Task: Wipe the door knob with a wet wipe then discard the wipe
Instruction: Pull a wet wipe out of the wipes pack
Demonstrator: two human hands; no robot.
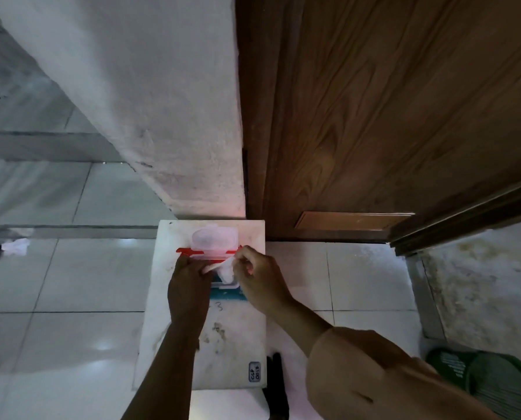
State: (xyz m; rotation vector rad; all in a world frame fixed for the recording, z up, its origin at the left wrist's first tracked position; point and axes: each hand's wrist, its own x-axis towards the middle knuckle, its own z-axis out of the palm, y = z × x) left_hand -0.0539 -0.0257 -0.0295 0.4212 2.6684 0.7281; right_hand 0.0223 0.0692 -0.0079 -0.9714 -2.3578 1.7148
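The right hand (259, 275) pinches a white wipe (226, 271) between thumb and fingers, the sheet hanging just below the grip and rising out of the pack (220, 268). The left hand (188, 286) lies flat on the pack just left of that grip, fingers pressed down together on its top, holding nothing. The pack's clear lid (213, 237) stands flipped open beyond both hands, with a red edge at its hinge. The pack sits on a white stained desk (238, 344). Beyond it stand a wall (162, 116) and a brown wooden door (389, 116); no knob is in view. A green slipper (480, 377) lies on the floor (71, 283) to the right.
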